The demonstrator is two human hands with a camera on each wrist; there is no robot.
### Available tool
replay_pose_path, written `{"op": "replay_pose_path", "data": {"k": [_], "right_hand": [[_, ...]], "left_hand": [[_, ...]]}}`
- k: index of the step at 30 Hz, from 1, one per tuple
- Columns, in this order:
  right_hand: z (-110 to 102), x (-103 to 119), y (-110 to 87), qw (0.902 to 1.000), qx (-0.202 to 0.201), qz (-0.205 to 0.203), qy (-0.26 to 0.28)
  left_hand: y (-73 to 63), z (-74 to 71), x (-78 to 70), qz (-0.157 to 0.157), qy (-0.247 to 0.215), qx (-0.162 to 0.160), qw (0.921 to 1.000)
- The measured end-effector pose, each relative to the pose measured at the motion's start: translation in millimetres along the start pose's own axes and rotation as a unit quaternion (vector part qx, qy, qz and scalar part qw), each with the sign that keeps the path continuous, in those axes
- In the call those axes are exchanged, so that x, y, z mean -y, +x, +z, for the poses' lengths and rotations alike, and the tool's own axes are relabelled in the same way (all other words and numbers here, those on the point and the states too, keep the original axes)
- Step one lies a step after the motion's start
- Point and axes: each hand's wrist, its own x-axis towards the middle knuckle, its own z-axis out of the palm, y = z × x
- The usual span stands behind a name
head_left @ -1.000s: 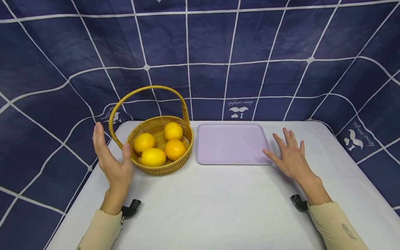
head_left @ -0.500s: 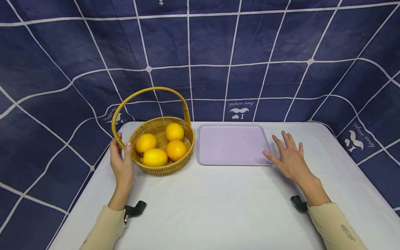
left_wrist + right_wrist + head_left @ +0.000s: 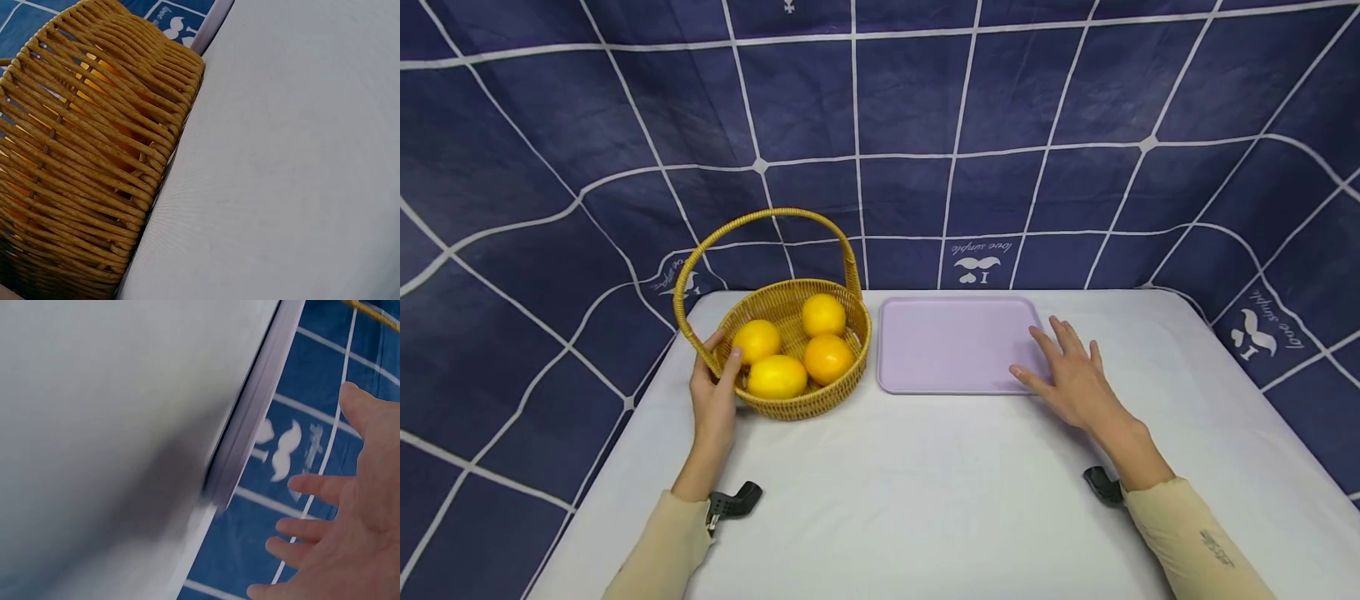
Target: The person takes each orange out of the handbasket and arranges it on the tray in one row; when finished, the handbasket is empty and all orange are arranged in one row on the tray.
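Note:
A woven wicker basket [image 3: 805, 406] with a tall arched handle stands at the left of the table. Inside it lie several fruits, among them a yellow lemon [image 3: 777, 377] and an orange [image 3: 828, 359]. My left hand [image 3: 713, 404] grips the basket's left side near the foot of the handle, thumb at the rim and fingers partly hidden behind the wicker. The basket's woven side [image 3: 94, 156] fills the left of the left wrist view. With fingers spread, my right hand [image 3: 1078, 383] hovers by the right edge of a lilac tray [image 3: 955, 346], holding nothing.
A white cloth [image 3: 910, 500] covers the table. Dark blue curtain cloth [image 3: 902, 100] with white lines hangs behind and at both sides. The tray stands just right of the basket, with a narrow gap between them.
My left hand has moved right, from beside the basket to its left rim, and taken hold there. My right hand has shifted slightly left, toward the tray. The basket stays in place.

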Motion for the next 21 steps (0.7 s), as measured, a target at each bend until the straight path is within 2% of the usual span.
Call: {"op": "replay_pose_path", "data": {"k": [8,14,21], "right_hand": [[5.0,42.5,19.3,0.9988,0.021,-0.039,0.021],[8.7,80.1,33.8,0.9965,0.027,-0.069,0.038],[13.7,131.6,49.8,0.9913,0.051,-0.094,0.076]], "left_hand": [[0.3,4.4,-1.5,-0.007,-0.032,-0.004,0.9994],[1.0,4.6,0.3,-0.006,-0.034,0.003,0.9994],[1.4,2.5,2.2,-0.005,-0.028,0.001,0.9996]]}}
